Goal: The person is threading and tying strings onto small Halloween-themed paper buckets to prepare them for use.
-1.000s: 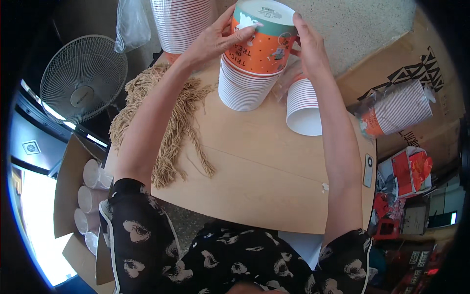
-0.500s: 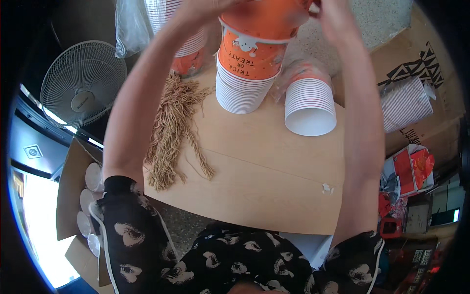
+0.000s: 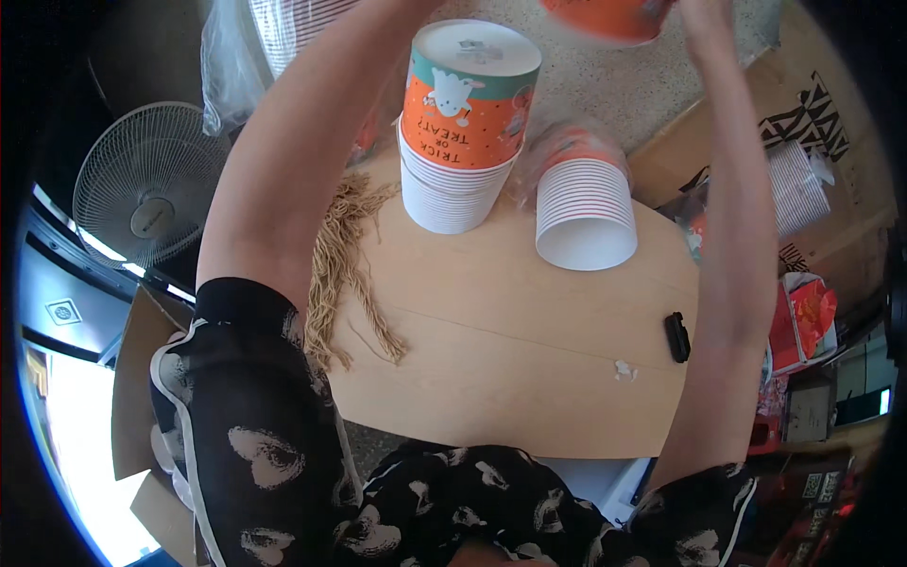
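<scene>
So we've got an orange paper cup (image 3: 609,17) lifted right up at the top edge of the view, cut off there and blurred, only its lower part showing, so we can't tell which way its long axis runs. Our right hand (image 3: 707,19) is on its right side, fingers up against it; how tight the grip is we can't tell. Our left hand is out of view past the top edge, only the forearm shows.

Just below stands the cup stack (image 3: 465,128) on the counter (image 3: 510,359), upside down, bases up, long axis near vertical and leaning a bit toward the upper right. Top cup is orange and teal with a little ghost, white rims layered beneath. Just beside it on the right lies a second stack (image 3: 584,203) in clear wrap, tipped over with its open mouth facing us.

Left of the stacks a bundle of raffia (image 3: 342,274) hangs over the counter's left edge. The near half of the counter is mostly open room, just a small black clip (image 3: 675,336) near the right edge. A fan (image 3: 142,194) sits off to the left.
</scene>
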Tool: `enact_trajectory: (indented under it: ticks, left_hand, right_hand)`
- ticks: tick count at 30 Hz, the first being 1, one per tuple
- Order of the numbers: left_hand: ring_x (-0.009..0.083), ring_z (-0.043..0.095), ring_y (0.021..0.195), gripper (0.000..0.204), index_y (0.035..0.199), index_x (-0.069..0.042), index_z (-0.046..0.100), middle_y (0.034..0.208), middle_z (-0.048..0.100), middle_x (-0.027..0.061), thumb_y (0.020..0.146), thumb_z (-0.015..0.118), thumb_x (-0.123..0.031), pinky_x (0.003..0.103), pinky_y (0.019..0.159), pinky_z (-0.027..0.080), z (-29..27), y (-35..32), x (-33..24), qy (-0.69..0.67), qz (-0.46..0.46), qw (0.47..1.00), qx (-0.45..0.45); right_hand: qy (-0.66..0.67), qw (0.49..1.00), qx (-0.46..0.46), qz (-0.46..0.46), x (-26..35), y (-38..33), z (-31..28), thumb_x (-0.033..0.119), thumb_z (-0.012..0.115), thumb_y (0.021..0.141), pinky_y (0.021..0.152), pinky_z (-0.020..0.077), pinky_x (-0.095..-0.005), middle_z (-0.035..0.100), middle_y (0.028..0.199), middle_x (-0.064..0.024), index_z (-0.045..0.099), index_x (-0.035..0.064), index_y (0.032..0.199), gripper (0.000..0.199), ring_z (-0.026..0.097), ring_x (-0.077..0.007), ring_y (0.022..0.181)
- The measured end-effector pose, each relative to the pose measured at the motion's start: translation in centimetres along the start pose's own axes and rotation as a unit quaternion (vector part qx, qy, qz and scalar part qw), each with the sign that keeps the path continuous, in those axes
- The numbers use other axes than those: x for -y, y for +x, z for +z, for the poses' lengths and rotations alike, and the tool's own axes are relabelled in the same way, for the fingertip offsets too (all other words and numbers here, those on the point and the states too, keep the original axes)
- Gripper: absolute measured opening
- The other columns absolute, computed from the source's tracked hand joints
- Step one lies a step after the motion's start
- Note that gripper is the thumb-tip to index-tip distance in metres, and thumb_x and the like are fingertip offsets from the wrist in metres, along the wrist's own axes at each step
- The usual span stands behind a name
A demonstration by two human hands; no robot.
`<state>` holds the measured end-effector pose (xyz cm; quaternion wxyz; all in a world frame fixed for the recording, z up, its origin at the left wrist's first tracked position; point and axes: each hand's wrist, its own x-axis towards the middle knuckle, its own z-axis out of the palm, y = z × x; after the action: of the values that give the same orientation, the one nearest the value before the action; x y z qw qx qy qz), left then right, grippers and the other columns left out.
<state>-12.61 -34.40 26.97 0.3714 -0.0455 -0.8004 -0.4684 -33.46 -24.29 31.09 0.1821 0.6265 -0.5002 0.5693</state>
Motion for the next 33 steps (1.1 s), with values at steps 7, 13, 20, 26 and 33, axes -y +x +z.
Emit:
enact_trajectory:
  ticks: [7, 13, 20, 26, 33]
  left_hand:
    - [0.0268, 0.056, 0.124, 0.093, 0.153, -0.005, 0.027, 0.135, 0.058, 0.0197, 0.083, 0.082, -0.033, 0.039, 0.103, 0.047, 0.2, -2.9, 0.8, 0.082, -0.024, 0.996, -0.028]
    - [0.0272, 0.060, 0.119, 0.091, 0.150, -0.005, 0.033, 0.123, 0.065, 0.0194, 0.082, 0.083, -0.038, 0.039, 0.102, 0.048, -0.1, -1.5, -1.6, 0.059, -0.054, 0.996, -0.034]
    - [0.0278, 0.063, 0.115, 0.074, 0.134, -0.003, 0.055, 0.118, 0.068, 0.0173, 0.083, 0.077, -0.052, 0.039, 0.100, 0.050, 1.2, -5.4, -5.1, 0.244, -0.125, 0.956, -0.106]
    - [0.0245, 0.064, 0.111, 0.065, 0.128, -0.003, 0.059, 0.116, 0.069, 0.0147, 0.088, 0.071, -0.053, 0.037, 0.097, 0.051, 1.9, -9.4, -6.3, 0.239, -0.171, 0.950, -0.104]
    - [0.0157, 0.069, 0.091, 0.055, 0.127, -0.002, 0.057, 0.097, 0.073, 0.0078, 0.090, 0.074, -0.039, 0.033, 0.089, 0.054, 0.7, -12.9, -5.0, 0.167, -0.081, 0.974, -0.131]
  right_hand:
    - [0.109, 0.991, 0.010, 0.077, -3.7, -3.6, 3.8, 0.043, 0.044, 0.103, 0.100, 0.0430, -0.0351, 0.066, 0.121, -0.0141, 0.063, -0.0049, 0.124, 0.055, 0.058, -0.0228, 0.116]
    - [0.114, 0.983, 0.020, 0.144, -1.9, -0.6, 1.8, 0.043, 0.045, 0.102, 0.088, 0.0494, -0.0371, 0.067, 0.115, -0.0128, 0.065, -0.0029, 0.121, 0.054, 0.062, -0.0229, 0.106]
    - [0.304, 0.905, 0.075, 0.286, -2.3, -3.3, 3.7, 0.049, 0.046, 0.101, 0.075, 0.0523, -0.0416, 0.064, 0.105, -0.0116, 0.063, 0.0030, 0.112, 0.051, 0.062, -0.0238, 0.091]
    - [0.587, 0.618, 0.319, 0.414, -1.9, -4.6, 2.3, 0.056, 0.046, 0.099, 0.083, 0.0494, -0.0539, 0.063, 0.111, -0.0129, 0.062, 0.0037, 0.116, 0.057, 0.060, -0.0274, 0.102]
    - [0.532, 0.705, 0.328, 0.335, 7.7, -8.5, 2.8, 0.066, 0.060, 0.089, 0.092, 0.0487, -0.0516, 0.056, 0.132, -0.0148, 0.049, -0.0001, 0.141, 0.085, 0.058, -0.0306, 0.113]
